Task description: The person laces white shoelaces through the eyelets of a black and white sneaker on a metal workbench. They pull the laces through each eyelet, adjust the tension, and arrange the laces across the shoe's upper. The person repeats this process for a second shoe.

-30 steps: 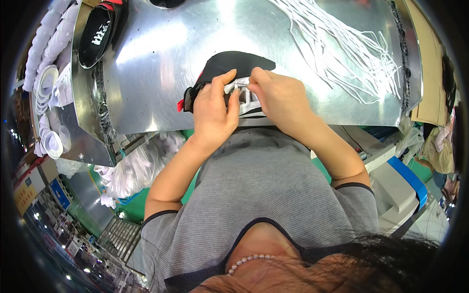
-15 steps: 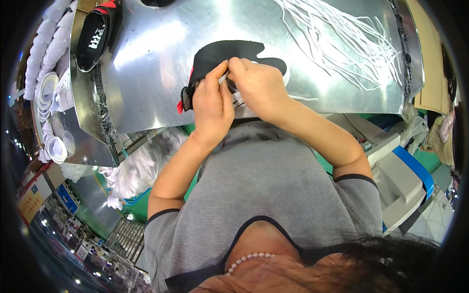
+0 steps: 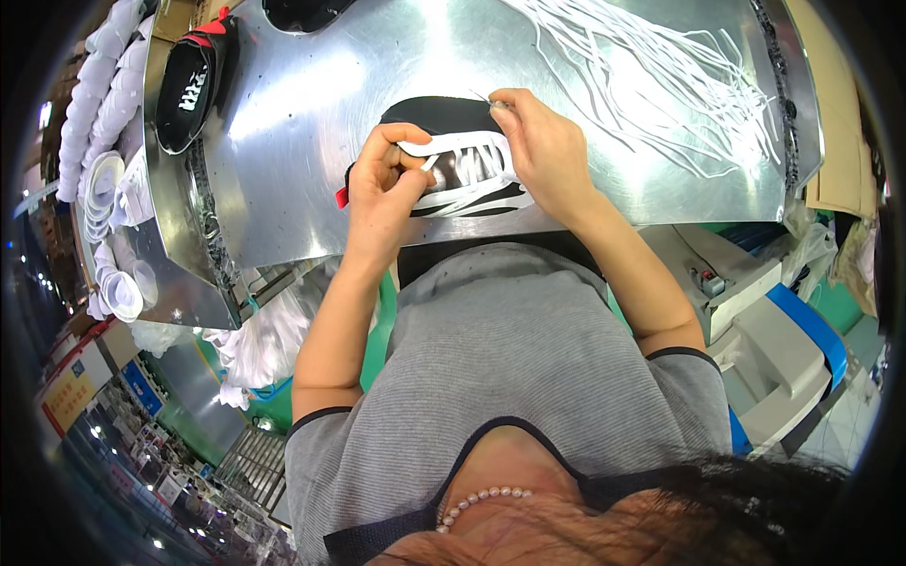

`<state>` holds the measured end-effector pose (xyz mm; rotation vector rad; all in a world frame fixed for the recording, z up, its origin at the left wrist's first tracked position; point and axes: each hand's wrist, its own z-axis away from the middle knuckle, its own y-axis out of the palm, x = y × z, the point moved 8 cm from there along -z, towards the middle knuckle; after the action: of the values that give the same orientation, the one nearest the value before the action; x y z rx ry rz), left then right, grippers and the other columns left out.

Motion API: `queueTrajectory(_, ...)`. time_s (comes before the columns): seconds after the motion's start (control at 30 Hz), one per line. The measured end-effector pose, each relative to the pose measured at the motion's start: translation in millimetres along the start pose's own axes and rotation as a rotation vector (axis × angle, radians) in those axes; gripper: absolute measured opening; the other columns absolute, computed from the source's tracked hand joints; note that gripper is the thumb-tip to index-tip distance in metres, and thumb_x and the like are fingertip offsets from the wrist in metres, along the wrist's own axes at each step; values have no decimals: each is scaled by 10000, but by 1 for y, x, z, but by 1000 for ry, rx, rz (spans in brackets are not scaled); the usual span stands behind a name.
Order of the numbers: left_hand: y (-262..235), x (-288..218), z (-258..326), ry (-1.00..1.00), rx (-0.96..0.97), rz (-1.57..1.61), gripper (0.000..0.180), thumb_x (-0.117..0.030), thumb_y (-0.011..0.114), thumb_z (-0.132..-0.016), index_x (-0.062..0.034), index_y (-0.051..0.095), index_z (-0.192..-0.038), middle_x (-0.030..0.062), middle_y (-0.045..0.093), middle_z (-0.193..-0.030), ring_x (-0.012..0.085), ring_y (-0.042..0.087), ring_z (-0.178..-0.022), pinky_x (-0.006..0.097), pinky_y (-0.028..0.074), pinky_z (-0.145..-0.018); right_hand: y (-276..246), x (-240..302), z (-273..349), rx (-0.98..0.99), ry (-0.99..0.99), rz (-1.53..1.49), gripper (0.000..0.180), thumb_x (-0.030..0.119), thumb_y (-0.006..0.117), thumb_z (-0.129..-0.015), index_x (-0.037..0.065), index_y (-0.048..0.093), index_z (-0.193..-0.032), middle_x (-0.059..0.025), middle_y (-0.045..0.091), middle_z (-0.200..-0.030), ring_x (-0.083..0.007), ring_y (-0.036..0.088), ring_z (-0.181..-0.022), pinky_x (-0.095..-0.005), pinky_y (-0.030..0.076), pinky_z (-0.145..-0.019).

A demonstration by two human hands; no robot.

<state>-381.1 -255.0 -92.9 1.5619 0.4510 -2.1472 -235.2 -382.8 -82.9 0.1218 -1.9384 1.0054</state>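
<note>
A black shoe upper [image 3: 436, 113] lies at the near edge of the metal table, with a red tab at its left end. White lace [image 3: 479, 162] crosses its opening in several rows. My left hand [image 3: 385, 184] is closed, thumb and fingers pinching the upper's white eyelet edge, and a short lace piece shows beside the fingertips. On the other side, my right hand [image 3: 549, 151] is closed in a pinch by the upper's far right side. A thin, metal-looking tool [image 3: 482, 97] sticks out from its fingertips; the rest of it is hidden.
Loose white laces [image 3: 651, 90] lie in a bundle at the back right of the metal table [image 3: 302, 179]. A black and red shoe [image 3: 186, 90] sits at the far left, and another dark shoe [image 3: 307, 11] at the back. Stacked white pieces [image 3: 99, 113] stand beyond the left edge.
My hands have moved apart from their earlier meeting point. The upper has been turned, so its white laced opening now shows. The thin tool has come into sight at my right fingertips.
</note>
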Motion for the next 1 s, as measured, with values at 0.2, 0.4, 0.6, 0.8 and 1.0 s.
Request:
queueTrajectory(0.2, 16, -50, 41, 298, -73, -741, 577, -176, 763, -855, 13, 473, -1316, 179, 666, -1123, 321, 643, -1030, 383, 477, -921, -34, 15, 9, 208, 69, -70, 260, 192, 738, -858, 66, 599, -1037, -62, 651, -861, -257, 664, -711, -367, 508, -614)
queueTrajectory(0.4, 52, -36, 25, 470, -51, -977, 243, -129, 792, -798, -36, 641, -963, 90, 678, -927, 295, 638, -898, 382, 488, -755, -34, 22, 27, 212, 21, -53, 230, 164, 761, -825, 58, 620, -973, -43, 575, -971, -220, 642, -727, -336, 504, -610)
queueTrajectory(0.6, 47, -29, 19, 507, -61, -831, 222, -119, 779, -813, -19, 626, -939, 101, 678, -896, 300, 645, -847, 376, 492, -735, 8, 14, -1, 214, -54, 87, 134, 179, 690, -839, 76, 697, -923, -73, 630, -932, -299, 655, -741, -400, 528, -653)
queueTrajectory(0.8, 40, -26, 17, 433, -86, -723, 368, -125, 795, -805, -11, 571, -1074, 121, 691, -937, 289, 667, -908, 372, 506, -777, 14, 16, 1, 201, -160, 152, 115, 98, 687, -773, 57, 652, -874, -78, 604, -870, -284, 637, -696, -401, 520, -615)
queueTrajectory(1.0, 40, -21, 13, 405, -69, -722, 354, -109, 791, -803, -24, 575, -1070, 114, 694, -951, 287, 666, -909, 377, 510, -784, 6, 9, 5, 91, -117, -37, 124, 42, 667, -768, 54, 620, -881, -67, 577, -849, -266, 610, -659, -354, 485, -569)
